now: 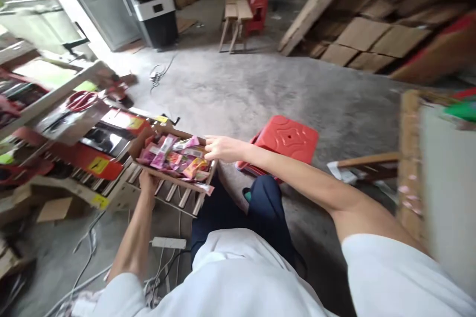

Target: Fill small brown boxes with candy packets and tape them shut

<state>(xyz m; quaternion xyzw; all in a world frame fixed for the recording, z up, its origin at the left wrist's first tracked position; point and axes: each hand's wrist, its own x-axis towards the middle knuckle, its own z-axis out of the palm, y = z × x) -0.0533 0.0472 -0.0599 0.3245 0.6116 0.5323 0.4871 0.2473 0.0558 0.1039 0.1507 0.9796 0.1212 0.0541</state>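
A cardboard box (174, 176) without a visible lid sits over the end of a roller conveyor (184, 197), filled with small pink, purple and orange packets (178, 156). My left hand (148, 182) grips its near left side from below, the fingers partly hidden under the box. At the right end, my right hand (223, 148) is closed on the box's edge, thumb side toward the packets. Just left of the box stands an orange-and-black machine (100, 143) with yellow labels, whose bed lines up with the rollers.
A red plastic stool (288, 138) stands right of my legs. A power strip (169, 242) and loose cables lie on the floor below the conveyor. Stacked cardboard (364, 34) is at the back right, and a wooden bench (237, 7) at the back. A board-topped table (442, 168) borders the right.
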